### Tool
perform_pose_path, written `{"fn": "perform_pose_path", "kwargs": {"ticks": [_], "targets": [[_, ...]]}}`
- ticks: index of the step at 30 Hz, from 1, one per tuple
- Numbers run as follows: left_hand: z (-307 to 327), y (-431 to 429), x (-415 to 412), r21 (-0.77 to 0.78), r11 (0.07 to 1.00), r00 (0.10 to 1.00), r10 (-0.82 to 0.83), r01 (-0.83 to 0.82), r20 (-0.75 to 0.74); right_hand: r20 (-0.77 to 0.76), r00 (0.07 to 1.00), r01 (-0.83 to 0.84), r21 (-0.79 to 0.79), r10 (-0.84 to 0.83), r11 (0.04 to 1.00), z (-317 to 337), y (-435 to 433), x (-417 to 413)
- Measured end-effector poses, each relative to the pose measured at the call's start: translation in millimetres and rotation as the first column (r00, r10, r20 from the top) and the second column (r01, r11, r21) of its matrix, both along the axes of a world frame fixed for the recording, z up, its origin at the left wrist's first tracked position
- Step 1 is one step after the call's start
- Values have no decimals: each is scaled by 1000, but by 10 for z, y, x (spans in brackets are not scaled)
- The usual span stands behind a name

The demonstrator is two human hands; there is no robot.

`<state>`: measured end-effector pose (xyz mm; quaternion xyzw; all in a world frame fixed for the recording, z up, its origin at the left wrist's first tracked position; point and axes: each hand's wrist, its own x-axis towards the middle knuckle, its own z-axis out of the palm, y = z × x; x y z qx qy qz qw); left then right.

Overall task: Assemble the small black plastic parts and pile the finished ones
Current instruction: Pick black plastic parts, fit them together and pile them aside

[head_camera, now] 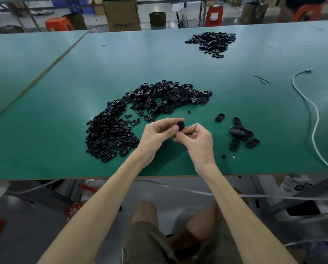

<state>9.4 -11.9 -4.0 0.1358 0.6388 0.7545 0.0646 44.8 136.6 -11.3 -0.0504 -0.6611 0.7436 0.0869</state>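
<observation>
Pinching a small black part [180, 125] between both hands, the person is working over the near side of the green table [54, 103]. The left hand [157, 133] is curling round it, thumb pressing on its near face; the right hand [195, 141] is gripping its other end with bent fingers. The part is sitting right where the two hands meet, with only its rounded top showing.

A big pile [109, 134] of loose black pieces is lying from nine round to twelve o'clock of the hands, close by. At three o'clock a small heap [239, 133] of oval parts is sitting, with a few singles scattered around it. Far off at one o'clock another pile [210, 41] is lying toward the back edge. A white cord [311, 115] is trailing down the table's right side. Beyond the table at eleven, a cardboard box [121, 14] and an orange stool [58, 23] are standing on the floor.
</observation>
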Motion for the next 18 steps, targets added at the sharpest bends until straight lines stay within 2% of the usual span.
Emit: {"fn": "perform_pose_path", "kwargs": {"ticks": [4, 18], "targets": [[-1, 0, 0, -1, 1000, 1000, 1, -1, -1, 2, 1000, -12, -11, 12, 1000, 5, -2, -2], [-19, 7, -12, -66, 998, 1000, 4, -3, 10, 22, 999, 29, 138, -32, 990, 22, -37, 19]]}}
